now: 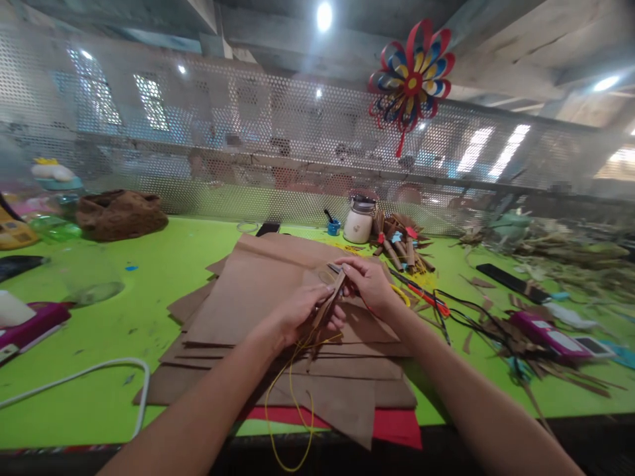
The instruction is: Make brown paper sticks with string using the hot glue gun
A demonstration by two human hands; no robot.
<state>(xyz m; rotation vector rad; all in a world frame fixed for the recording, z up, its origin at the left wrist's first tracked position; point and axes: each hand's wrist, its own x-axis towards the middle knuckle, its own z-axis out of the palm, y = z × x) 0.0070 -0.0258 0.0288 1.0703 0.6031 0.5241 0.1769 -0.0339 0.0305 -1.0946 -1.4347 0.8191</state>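
Note:
My left hand is closed around a narrow strip-like roll of brown paper, held slanted over the paper stack. At its upper end my right hand pinches the same roll between thumb and fingers. A small dark metallic tip shows beside the right fingertips; what it belongs to is hidden. Yellow string hangs in a loop from below the left hand past the table's front edge. Beneath both hands lies an uneven stack of brown paper sheets, with a red sheet under its front.
Behind the stack stand a white jar, a small blue pot and several tied brown bundles. Rightward lie an orange-handled tool, black cables, a dark phone-like slab and paper scraps. A clear cup and white cable are left.

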